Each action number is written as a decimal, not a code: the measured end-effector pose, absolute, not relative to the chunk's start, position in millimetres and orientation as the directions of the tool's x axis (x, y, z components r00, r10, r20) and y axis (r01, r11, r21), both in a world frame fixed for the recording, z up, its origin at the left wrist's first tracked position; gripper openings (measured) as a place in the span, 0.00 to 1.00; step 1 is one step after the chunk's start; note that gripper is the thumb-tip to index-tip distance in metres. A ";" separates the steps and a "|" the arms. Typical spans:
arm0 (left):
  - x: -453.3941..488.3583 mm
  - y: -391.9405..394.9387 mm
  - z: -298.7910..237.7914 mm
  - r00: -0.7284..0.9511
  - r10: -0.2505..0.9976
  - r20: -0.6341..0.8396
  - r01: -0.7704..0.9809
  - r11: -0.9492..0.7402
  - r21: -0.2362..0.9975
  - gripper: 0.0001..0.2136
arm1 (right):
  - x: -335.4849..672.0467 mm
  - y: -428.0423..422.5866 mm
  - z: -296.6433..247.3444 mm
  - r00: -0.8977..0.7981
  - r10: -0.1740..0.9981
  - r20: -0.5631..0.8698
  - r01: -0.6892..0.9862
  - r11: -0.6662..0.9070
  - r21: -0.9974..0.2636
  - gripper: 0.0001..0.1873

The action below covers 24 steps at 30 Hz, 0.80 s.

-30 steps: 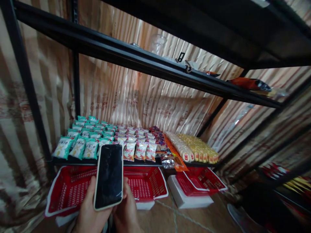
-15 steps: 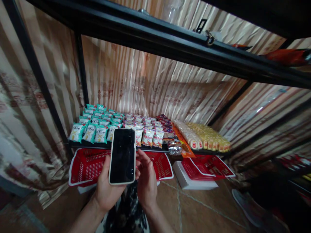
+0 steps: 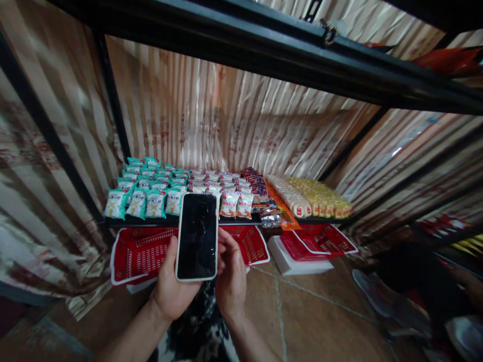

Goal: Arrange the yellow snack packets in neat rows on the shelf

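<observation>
In the middle of the head view a smartphone (image 3: 197,236) with a dark screen and a pale case is held upright. My left hand (image 3: 174,289) grips it from below, thumb along its left edge and palm behind it. Close by the phone's right edge is my right hand (image 3: 232,281), its fingers loosely bent and a little apart. Some fingertips are partly hidden by the phone, so contact is hard to judge. Behind the phone, teal-and-white snack bags (image 3: 155,203) and white snack bags with striped tops (image 3: 228,203) stand in rows on the low shelf.
Red baskets (image 3: 130,254) sit under the shelf; another basket (image 3: 341,240) rests on a white box (image 3: 302,266). Long clear packs (image 3: 292,198) and yellow packs (image 3: 320,196) lie to the right. A black shelf beam (image 3: 234,55) crosses overhead. A person's shoe (image 3: 372,291) shows at right.
The view has tilted down slightly. In the picture, the phone and both hands sit a little further right. The left hand keeps its hold, with the right hand still close beside.
</observation>
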<state>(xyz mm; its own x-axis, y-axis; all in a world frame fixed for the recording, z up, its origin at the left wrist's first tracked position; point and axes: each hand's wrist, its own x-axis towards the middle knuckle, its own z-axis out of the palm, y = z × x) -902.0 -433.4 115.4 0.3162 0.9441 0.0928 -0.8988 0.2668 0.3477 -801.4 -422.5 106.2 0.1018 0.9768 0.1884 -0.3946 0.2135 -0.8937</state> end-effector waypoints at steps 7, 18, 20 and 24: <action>-907.0 -436.5 115.4 0.323 0.943 0.082 -0.898 0.278 0.340 0.28 | -805.9 -424.4 104.2 0.104 0.975 0.199 -0.343 0.223 -0.912 0.24; -902.8 -445.1 114.4 0.291 0.956 0.028 -0.911 0.268 0.315 0.22 | -805.3 -427.2 100.2 0.234 0.931 0.281 -0.151 0.320 -0.935 0.26; -903.0 -442.9 115.3 0.294 0.955 0.029 -0.912 0.271 0.308 0.23 | -805.1 -426.7 102.4 0.220 0.937 0.273 -0.153 0.309 -0.939 0.27; -905.4 -436.5 118.6 0.344 0.935 0.087 -0.901 0.303 0.310 0.27 | -806.5 -422.8 102.1 0.197 0.956 0.218 -0.319 0.273 -0.908 0.28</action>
<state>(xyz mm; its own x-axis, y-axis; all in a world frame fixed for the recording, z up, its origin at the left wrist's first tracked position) -905.4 -436.5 118.6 0.3437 0.9351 0.0866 -0.9013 0.3026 0.3099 -806.5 -422.8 102.1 0.1967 0.9559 0.2182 -0.3193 0.2729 -0.9075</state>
